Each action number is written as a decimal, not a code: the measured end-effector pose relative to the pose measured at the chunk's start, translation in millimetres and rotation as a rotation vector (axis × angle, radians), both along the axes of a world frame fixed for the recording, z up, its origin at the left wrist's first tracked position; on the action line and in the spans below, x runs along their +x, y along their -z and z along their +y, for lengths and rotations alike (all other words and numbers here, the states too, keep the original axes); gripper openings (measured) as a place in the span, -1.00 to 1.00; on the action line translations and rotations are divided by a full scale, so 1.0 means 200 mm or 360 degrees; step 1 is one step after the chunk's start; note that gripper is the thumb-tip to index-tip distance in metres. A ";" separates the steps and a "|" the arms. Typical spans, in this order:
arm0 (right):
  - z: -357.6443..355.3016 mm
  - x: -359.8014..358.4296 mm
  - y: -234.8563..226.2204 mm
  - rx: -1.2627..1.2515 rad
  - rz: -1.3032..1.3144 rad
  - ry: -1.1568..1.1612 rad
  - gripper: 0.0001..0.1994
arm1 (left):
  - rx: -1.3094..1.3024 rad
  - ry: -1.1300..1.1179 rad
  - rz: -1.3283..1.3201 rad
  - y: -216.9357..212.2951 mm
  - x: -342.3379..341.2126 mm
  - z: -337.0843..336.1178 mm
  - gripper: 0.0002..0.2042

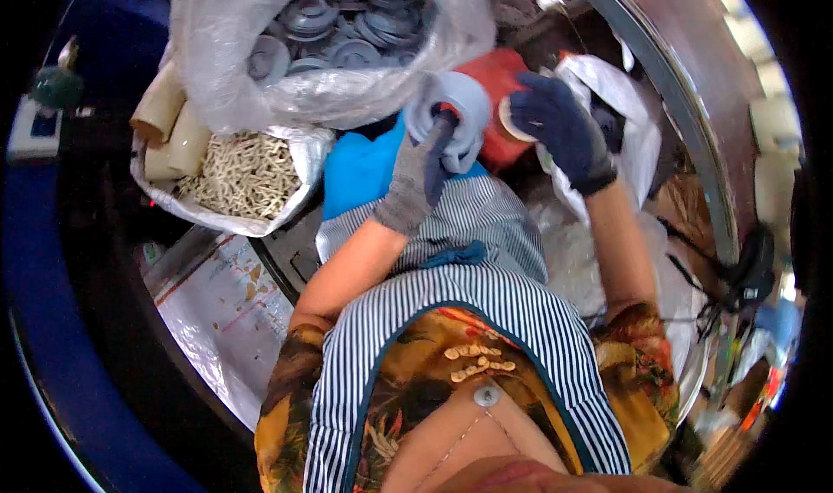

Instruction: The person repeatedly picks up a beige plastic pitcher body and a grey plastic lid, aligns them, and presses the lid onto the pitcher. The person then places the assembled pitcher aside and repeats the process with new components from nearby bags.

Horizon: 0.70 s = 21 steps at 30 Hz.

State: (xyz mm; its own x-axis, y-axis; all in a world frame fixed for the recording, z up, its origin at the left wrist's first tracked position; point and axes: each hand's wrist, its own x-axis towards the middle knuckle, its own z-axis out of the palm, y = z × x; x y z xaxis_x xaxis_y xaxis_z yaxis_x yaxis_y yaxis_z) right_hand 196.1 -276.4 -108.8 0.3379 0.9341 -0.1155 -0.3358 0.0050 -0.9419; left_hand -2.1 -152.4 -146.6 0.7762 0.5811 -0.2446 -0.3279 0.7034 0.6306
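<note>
My left hand (418,174), in a grey knit glove, grips a pale grey-blue plastic disc part (462,111) held over my lap. My right hand (557,127), in a dark blue glove, holds a small round tan piece (506,117) pressed against the right side of that disc. A red object (492,78) sits right behind both hands. Just above them lies a large clear plastic bag (260,77) full of several similar grey disc parts (347,26).
A white bag (299,159) of small cream-coloured pieces (245,174) with cardboard tubes (173,129) sits at left. A blue item (360,170) lies on my striped apron (468,224). White plastic bags (625,120) lie at right, near a curved metal rim (694,146).
</note>
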 end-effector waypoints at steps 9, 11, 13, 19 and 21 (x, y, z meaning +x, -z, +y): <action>0.19 -0.29 0.28 -0.0230 -0.1494 0.0545 -0.39 | -0.0119 0.0134 -0.0099 0.10 -0.17 0.06 -0.51; 0.22 -0.15 0.36 -0.0222 -0.1664 0.0569 -0.48 | 0.0209 -0.0161 0.0107 0.13 -0.39 0.13 -0.51; 0.07 0.18 0.77 -0.0072 -0.0852 0.0607 -0.61 | 0.0158 -0.0470 0.0143 0.00 -0.59 0.24 -0.56; -0.15 0.50 0.94 -0.0486 -0.1758 0.0449 -0.49 | 0.0632 -0.1766 0.0962 0.27 -1.51 0.38 -0.66; -0.13 0.52 0.87 -0.0495 -0.1635 0.0541 -0.50 | 0.0562 -0.2085 0.1064 0.50 -1.80 0.39 -0.72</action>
State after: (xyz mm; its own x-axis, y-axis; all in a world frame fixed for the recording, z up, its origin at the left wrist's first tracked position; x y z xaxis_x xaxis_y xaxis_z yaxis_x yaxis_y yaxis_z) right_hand 299.2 -303.0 -282.4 0.6384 0.7544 0.1526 0.5741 -0.3347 -0.7473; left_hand -361.7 -75.4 -245.6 -0.5156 0.8560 -0.0369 -0.1776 -0.0646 0.9820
